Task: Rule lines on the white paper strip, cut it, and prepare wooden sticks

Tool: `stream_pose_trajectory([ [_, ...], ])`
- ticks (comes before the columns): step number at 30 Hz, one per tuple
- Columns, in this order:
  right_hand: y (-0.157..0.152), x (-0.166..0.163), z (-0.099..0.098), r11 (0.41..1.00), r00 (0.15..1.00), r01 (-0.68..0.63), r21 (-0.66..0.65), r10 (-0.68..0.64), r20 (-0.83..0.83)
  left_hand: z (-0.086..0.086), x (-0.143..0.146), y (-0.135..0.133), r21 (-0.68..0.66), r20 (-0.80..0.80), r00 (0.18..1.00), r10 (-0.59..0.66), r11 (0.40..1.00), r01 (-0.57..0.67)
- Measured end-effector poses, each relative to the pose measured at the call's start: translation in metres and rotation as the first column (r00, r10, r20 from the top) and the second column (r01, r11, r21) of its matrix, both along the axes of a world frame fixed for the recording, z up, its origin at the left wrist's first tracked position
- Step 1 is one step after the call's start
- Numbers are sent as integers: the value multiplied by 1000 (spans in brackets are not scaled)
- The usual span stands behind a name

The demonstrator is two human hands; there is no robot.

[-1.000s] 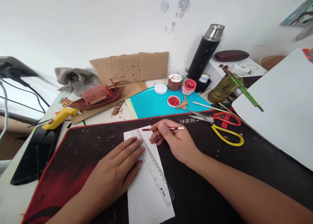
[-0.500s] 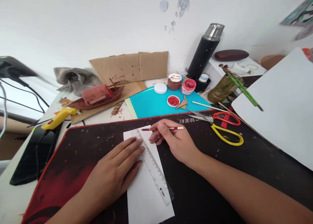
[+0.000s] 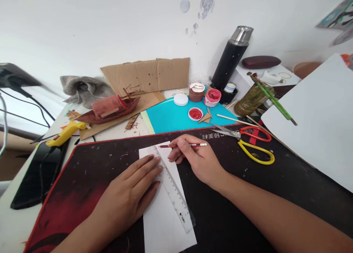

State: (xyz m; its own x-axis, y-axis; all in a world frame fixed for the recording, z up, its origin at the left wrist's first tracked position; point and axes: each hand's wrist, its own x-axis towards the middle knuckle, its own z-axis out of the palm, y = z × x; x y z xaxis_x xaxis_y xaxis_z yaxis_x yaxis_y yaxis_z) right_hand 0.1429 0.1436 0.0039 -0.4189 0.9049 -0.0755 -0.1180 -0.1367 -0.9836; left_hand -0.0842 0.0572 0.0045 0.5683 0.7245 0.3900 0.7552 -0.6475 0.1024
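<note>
Left hand [image 3: 129, 188] on ruler [image 3: 175, 203], paper [image 3: 161, 227] beneath.

The bare left forearm [image 3: 82, 231] enters around half past seven and slants toward two o'clock; the left hand [image 3: 129, 188] lies palm down, fingers slightly bent and pointing to two. From four o'clock, the bare right forearm [image 3: 261, 209] reaches toward ten, its right hand [image 3: 198, 157] in a pinched writing grip, thumb toward ten, lower fingers curled.
</note>
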Motion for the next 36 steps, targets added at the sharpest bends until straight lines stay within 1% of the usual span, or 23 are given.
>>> stream_pose_trajectory([
  [12,0,0,0,1000,1000,-1,-6,1,-1,0,-1,0,-26,44,999,12,1000,-11],
  [19,0,0,0,1000,1000,-7,-8,7,0,0,-1,0,-17,16,1000,3,1000,-2],
  [36,0,0,0,1000,1000,-15,-12,15,-5,2,0,1,-9,7,1000,0,1000,0],
])
